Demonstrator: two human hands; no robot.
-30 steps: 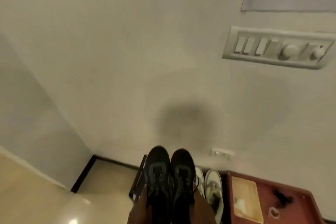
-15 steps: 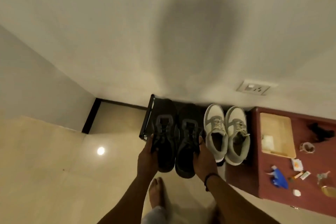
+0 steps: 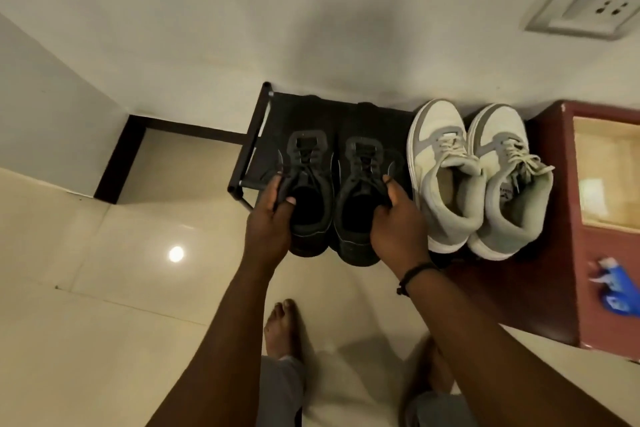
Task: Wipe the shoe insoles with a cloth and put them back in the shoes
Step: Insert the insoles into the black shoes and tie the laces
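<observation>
Two black sneakers sit side by side on top of a black shoe rack (image 3: 257, 135), toes toward the wall. My left hand (image 3: 269, 218) grips the left black sneaker (image 3: 309, 191) at its collar, thumb inside the opening. My right hand (image 3: 398, 222) grips the right black sneaker (image 3: 360, 198) at its collar the same way. The insides of both shoes are dark, so I cannot make out the insoles. No cloth is in view.
A pair of grey and white sneakers (image 3: 474, 177) stands just right of the black pair. A reddish-brown cabinet (image 3: 568, 253) with a blue item (image 3: 614, 291) on it stands farther right. A wall socket (image 3: 595, 3) is above. My bare feet (image 3: 282, 329) stand on a glossy tiled floor.
The view has tilted down from the wall to the rack. The black sneakers have gone from held up in front of me to resting on the rack, both hands still gripping them.
</observation>
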